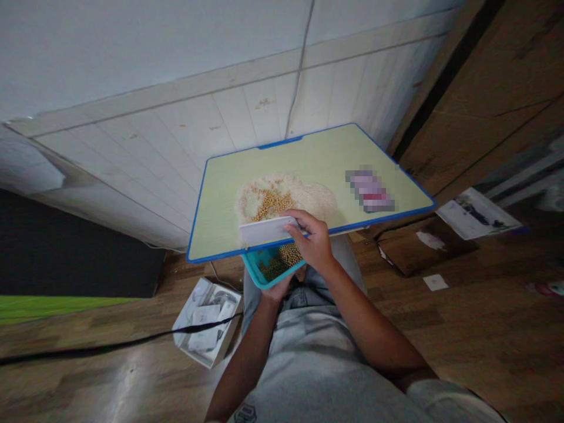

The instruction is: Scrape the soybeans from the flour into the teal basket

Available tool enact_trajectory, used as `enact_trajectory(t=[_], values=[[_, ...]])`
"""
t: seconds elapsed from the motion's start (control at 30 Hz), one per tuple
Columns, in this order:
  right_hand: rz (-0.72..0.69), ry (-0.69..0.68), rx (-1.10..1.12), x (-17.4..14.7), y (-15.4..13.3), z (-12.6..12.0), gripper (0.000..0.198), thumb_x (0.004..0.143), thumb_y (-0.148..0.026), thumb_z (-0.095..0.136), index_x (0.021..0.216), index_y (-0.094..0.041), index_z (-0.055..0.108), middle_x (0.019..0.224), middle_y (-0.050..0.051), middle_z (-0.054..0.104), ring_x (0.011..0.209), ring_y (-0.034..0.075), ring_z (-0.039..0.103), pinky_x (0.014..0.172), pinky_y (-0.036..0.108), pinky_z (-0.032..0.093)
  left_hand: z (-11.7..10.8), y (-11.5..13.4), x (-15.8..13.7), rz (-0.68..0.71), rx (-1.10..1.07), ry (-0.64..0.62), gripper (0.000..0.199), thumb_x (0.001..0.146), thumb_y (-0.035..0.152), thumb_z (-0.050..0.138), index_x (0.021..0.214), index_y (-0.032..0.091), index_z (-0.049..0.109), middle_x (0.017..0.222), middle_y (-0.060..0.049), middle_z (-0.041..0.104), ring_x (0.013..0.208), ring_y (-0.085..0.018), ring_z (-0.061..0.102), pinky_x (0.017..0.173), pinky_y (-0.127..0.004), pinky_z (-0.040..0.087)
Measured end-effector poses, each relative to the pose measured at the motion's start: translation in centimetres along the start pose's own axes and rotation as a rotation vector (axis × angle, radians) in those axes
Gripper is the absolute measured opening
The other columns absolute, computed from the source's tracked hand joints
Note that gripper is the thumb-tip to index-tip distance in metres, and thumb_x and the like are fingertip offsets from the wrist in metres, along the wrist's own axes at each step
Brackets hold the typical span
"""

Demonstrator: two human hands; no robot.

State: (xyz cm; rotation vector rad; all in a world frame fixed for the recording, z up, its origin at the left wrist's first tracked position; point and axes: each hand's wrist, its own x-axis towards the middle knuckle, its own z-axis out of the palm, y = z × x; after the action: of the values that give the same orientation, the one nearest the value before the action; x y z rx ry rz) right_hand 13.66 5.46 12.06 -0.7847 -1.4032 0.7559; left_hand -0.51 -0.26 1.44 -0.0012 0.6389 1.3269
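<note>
White card [268, 230] pinched in the right grip [314, 242] at the table edge [220, 256] — left grip [277, 289] cups a teal tray [258, 271] below.

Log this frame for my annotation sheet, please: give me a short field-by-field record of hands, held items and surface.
left hand: holds teal container of yellowish beans below table edge
right hand: grip on white flat card at near edge
table: pale green top, blue rim
pile: white grains mixed with beans
other: pixelated item on table; open box on floor
</note>
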Motion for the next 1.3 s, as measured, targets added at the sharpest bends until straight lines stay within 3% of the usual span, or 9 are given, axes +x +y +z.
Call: enact_trajectory(t=[0.27,0.57,0.7,0.87,0.97,1.13,1.3], values=[[-0.024,-0.019,-0.008,-0.1,0.0,0.3,0.021,0.102,-0.034,0.07,0.113,-0.027,0.086,0.113,0.004,0.088,0.109,0.022,0.083,0.101,0.034,0.066,-0.8,-0.1,0.6,-0.026,-0.071,0.025,0.072,0.111,0.06,0.034,0.176,0.032,0.045,0.18,-0.01,0.05,0.174,-0.035,0.035,0.138,-0.074,0.027],[0.068,0.256,-0.029,0.1,0.8,-1.1,0.026,0.096,-0.03,0.074,0.121,-0.024,0.081,0.116,0.007,0.088,0.103,0.022,0.083,0.088,0.031,0.066,-0.9,-0.3,0.6,-0.119,-0.068,0.033,0.08,0.11,0.07,0.027,0.18,0.032,0.036,0.188,-0.01,0.037,0.176,-0.039,0.031,0.141,-0.074,0.019],[0.092,0.287,-0.021,0.2,0.8,-1.2,0.027,0.095,-0.03,0.075,0.121,-0.024,0.079,0.114,0.007,0.088,0.099,0.022,0.083,0.086,0.032,0.067,-1.4,-0.4,0.6,-0.127,-0.048,0.036,0.081,0.111,0.068,0.026,0.179,0.027,0.039,0.189,-0.01,0.033,0.175,-0.04,0.034,0.141,-0.073,0.02],[0.097,0.237,-0.042,0.0,0.5,-0.8,0.029,0.095,-0.027,0.073,0.123,-0.026,0.081,0.113,0.006,0.089,0.097,0.022,0.084,0.085,0.033,0.068,-1.5,-0.3,0.7,-0.135,-0.013,0.056,0.075,0.11,0.068,0.024,0.174,0.036,0.048,0.187,-0.005,0.041,0.176,-0.038,0.032,0.14,-0.078,0.017],[0.095,0.198,-0.059,-0.2,0.3,-0.6,0.029,0.095,-0.028,0.073,0.123,-0.026,0.081,0.112,0.005,0.089,0.095,0.021,0.084,0.083,0.032,0.068,-1.5,-0.4,0.9,-0.108,0.011,0.066,0.073,0.112,0.065,0.023,0.168,0.033,0.056,0.181,-0.004,0.05,0.175,-0.034,0.035,0.143,-0.071,0.019],[0.096,0.143,-0.062,-0.4,0.1,-0.2,0.03,0.096,-0.03,0.073,0.124,-0.025,0.08,0.103,0.004,0.089,0.088,0.021,0.085,0.08,0.031,0.068,-2.2,-0.6,1.2,-0.081,0.113,0.055,0.062,0.11,0.062,0.035,0.142,0.033,0.08,0.167,-0.004,0.067,0.171,-0.038,0.042,0.14,-0.07,0.031],[0.113,0.084,-0.082,-0.6,0.0,0.0,0.032,0.097,-0.03,0.072,0.128,-0.026,0.079,0.087,0.001,0.086,0.076,0.02,0.082,0.068,0.028,0.063,-2.7,-0.9,1.2,-0.04,0.163,0.026,0.06,0.104,0.073,0.045,0.132,0.034,0.082,0.163,-0.005,0.07,0.167,-0.041,0.048,0.134,-0.071,0.042]])
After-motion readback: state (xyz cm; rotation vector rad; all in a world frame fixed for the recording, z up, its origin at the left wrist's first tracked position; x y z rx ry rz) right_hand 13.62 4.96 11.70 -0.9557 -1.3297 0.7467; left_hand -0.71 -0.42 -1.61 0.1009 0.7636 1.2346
